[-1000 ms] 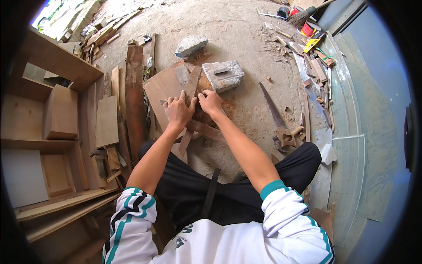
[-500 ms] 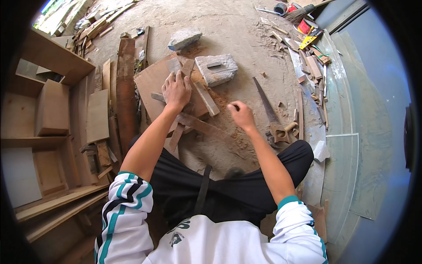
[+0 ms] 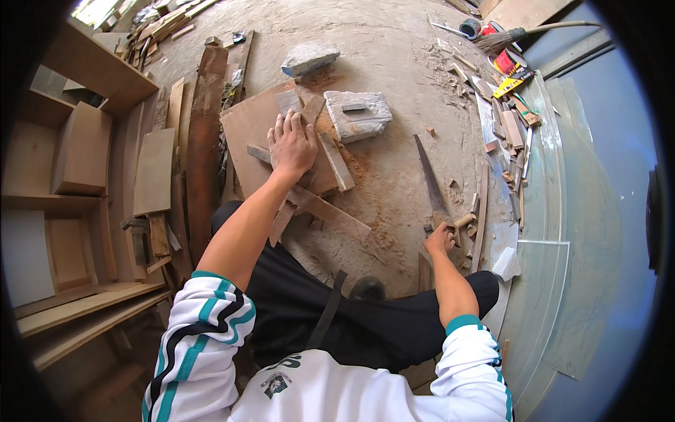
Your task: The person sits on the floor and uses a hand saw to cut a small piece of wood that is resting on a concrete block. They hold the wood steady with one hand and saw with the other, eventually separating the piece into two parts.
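brown flat wooden board point(image 3: 254, 133) lies at twelve o'clock under my left hand point(image 3: 292, 145), fingers spread flat; my right hand point(image 3: 439, 240) at three o'clock grasps the handsaw point(image 3: 429, 179) handle.

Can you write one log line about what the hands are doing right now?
left hand: flat on wood pieces | right hand: at handsaw handle | floor: sawdust

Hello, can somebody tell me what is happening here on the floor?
A person sits on a dusty floor among wood offcuts. The left hand lies flat on a brown board, pressing on thin wooden strips that lie across it. The right hand is at the wooden handle of a handsaw, which lies on the floor; whether it grips it is unclear. Two stone blocks sit beyond the board.
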The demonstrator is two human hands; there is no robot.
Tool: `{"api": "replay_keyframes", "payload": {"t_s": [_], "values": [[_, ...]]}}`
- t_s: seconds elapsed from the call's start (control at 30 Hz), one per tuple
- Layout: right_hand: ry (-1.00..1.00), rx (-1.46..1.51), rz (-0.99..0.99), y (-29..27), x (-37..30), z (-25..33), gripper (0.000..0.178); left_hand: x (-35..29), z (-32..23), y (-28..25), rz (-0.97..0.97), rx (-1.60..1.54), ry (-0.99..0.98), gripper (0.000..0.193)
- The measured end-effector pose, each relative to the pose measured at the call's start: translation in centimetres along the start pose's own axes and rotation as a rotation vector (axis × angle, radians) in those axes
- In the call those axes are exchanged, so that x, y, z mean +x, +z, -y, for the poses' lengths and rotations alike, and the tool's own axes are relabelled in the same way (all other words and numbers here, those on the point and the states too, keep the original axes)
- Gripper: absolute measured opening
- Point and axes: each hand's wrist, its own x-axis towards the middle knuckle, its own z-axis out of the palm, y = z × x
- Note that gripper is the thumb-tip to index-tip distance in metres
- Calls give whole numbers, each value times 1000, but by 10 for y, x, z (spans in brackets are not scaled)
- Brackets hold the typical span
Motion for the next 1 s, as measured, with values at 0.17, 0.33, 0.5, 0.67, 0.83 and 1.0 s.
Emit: {"api": "replay_keyframes", "payload": {"t_s": [0.17,0.33,0.5,0.67,0.83,1.0], "values": [[-37,-40,-19,5,12,-3,64,6,3,-6,85,25,18,53],[-109,-98,-61,7,15,-9,55,15,-6,-13,114,7,17,51],[-311,11,-59,6,18,-22,48,13,7,-7,17,-82,17,45],[-309,429,-243,17,23,-20,45,18,-6,-9,70,-67,-11,49],[-360,1296,77,-21,-14,6,32,32,-15,-18,87,-48,-130,48],[-461,1719,89,-99,-106,48,26,38,3,2,-53,-136,-217,39]]}}
